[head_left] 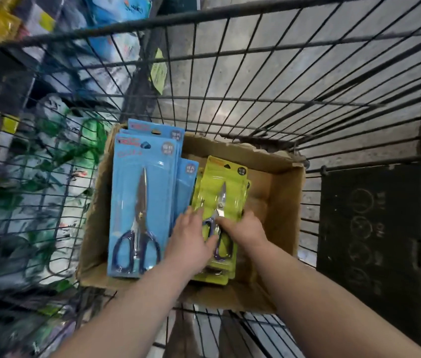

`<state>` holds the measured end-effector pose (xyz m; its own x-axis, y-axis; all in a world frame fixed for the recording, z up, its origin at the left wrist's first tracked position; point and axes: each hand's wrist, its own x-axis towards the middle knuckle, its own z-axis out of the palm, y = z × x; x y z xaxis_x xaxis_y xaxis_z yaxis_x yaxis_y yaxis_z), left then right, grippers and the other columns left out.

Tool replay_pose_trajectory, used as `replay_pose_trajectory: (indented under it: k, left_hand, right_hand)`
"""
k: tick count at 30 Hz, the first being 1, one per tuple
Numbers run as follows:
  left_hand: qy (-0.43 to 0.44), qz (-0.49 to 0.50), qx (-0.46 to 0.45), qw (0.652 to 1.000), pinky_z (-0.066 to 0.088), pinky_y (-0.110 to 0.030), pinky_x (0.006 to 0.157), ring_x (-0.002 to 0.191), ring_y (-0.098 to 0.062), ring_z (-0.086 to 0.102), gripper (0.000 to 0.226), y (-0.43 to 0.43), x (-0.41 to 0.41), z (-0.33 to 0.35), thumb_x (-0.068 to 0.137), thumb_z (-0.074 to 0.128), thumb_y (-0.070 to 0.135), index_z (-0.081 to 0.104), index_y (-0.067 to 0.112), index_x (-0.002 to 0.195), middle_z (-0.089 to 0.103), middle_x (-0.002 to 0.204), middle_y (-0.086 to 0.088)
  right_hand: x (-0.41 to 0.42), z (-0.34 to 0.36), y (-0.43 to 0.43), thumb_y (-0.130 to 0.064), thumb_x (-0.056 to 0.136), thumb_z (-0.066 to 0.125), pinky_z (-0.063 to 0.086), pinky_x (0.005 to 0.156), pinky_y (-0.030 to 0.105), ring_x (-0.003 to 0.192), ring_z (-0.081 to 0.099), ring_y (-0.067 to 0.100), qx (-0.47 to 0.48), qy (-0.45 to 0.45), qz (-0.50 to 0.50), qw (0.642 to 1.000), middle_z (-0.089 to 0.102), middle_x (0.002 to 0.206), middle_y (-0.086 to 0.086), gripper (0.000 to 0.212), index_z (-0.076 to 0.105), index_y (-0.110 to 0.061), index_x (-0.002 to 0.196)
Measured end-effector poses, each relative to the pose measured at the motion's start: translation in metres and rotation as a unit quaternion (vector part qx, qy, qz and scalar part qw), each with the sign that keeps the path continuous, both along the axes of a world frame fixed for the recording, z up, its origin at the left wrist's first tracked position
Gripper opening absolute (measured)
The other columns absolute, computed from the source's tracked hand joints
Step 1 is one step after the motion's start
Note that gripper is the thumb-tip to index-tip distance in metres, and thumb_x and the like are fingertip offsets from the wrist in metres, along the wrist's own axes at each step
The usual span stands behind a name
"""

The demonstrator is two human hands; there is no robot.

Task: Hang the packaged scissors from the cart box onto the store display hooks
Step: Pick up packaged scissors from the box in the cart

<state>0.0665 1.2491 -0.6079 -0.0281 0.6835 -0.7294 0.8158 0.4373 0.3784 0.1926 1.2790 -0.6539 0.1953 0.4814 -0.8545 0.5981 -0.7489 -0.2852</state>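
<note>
Head view, looking down into a wire cart (307, 73). A cardboard box (276, 202) sits on the cart floor, flaps open, left of centre.

Box contents: a stack of blue scissors packs (142, 202) fills the left part, top pack face up, blade pointing far, dark blue handles near. More blue packs stand behind and beside it, their upper edges rising past the box's far rim. A stack of yellow-green scissors packs (219, 192) lies just right of the blue ones, also face up, with shorter scissors. The right part of the box shows bare cardboard.

Left hand (191, 239): reaches in between the two stacks, fingers spread and lying on the left edge of the top yellow-green pack; thumb rests on the pack's face near the scissor handles. Fingers apart, not clamped.

Right hand (240, 228): on the right side of the same pack, fingers curled over it at about blade base. Cannot tell whether it has a real hold or only presses.

The pack lies on its stack, inside the box.

Blurred shelves of goods (49, 140) run along the left, outside the cart wires. A dark panel (369, 228) stands at the cart's right side.
</note>
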Motion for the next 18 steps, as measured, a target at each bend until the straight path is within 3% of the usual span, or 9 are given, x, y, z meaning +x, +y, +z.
replay_pose_trajectory:
  k: [6,8,13,16,18]
  left_hand:
    - [0.033,-0.016,0.026,0.999,0.03,-0.039,0.114,0.139,-0.022,0.028,0.058,-0.005,0.005,0.0,0.094,0.049,0.035,0.029,0.017,0.145,0.028,0.152,-0.002]
    - [0.022,-0.006,0.004,1.0,0.028,-0.04,0.115,0.141,-0.023,0.026,0.062,-0.006,0.009,-0.002,0.093,0.05,0.035,0.026,0.016,0.147,0.025,0.154,-0.003]
    - [0.038,0.052,-0.066,0.996,0.02,-0.047,0.118,0.147,-0.028,0.012,0.075,-0.001,0.02,-0.015,0.09,0.054,0.038,0.015,0.017,0.15,0.009,0.16,-0.005]
    - [0.05,0.106,-0.081,0.99,0.028,-0.053,0.113,0.145,-0.029,0.017,0.071,0.001,0.028,-0.017,0.088,0.056,0.036,0.023,0.016,0.148,0.013,0.158,-0.004]
    - [0.049,0.146,-0.081,0.985,0.031,-0.05,0.112,0.141,-0.029,0.022,0.069,0.001,0.031,-0.015,0.089,0.057,0.034,0.025,0.015,0.147,0.017,0.156,-0.005]
  right_hand:
    - [0.03,0.011,-0.005,-0.024,0.08,0.069,0.046,0.088,0.035,0.111,0.056,0.031,0.01,0.003,-0.172,0.985,0.057,0.124,0.014,0.056,0.042,-0.004,0.125]
    - [0.038,0.017,-0.009,-0.018,0.081,0.066,0.046,0.087,0.036,0.105,0.056,0.03,0.014,0.014,-0.202,0.979,0.057,0.121,0.014,0.053,0.041,-0.005,0.125]
    - [0.045,0.027,-0.019,-0.019,0.084,0.063,0.042,0.082,0.031,0.092,0.051,0.023,0.017,0.021,-0.168,0.985,0.058,0.117,0.01,0.048,0.04,-0.009,0.126]
    - [0.045,0.029,-0.028,-0.025,0.083,0.065,0.044,0.079,0.031,0.095,0.056,0.024,0.035,-0.003,-0.144,0.989,0.06,0.109,0.005,0.045,0.043,-0.014,0.122]
    - [0.045,0.031,-0.033,-0.027,0.083,0.065,0.045,0.074,0.032,0.086,0.054,0.021,0.037,-0.01,-0.138,0.99,0.058,0.097,-0.001,0.041,0.044,-0.017,0.116]
